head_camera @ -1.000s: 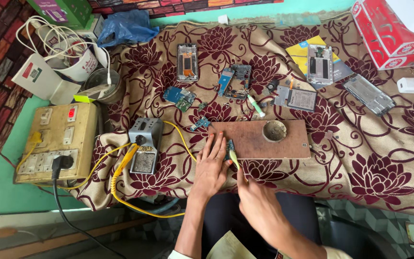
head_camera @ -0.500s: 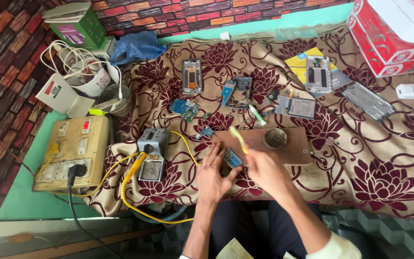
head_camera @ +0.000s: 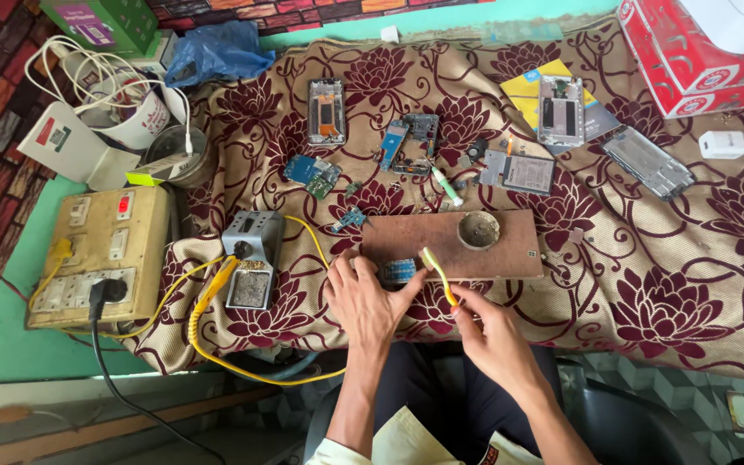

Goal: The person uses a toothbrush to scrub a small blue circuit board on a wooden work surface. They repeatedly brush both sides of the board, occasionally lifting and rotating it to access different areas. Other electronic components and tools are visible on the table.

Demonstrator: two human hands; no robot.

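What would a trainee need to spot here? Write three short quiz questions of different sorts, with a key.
1. True or false: the right hand holds a yellow toothbrush.
2. The left hand pins a small blue circuit board against what? A) the wooden board B) the switchboard C) the red box
3. Fill in: the round metal dish sits on the ______ board.

Key: 1 true; 2 A; 3 wooden.
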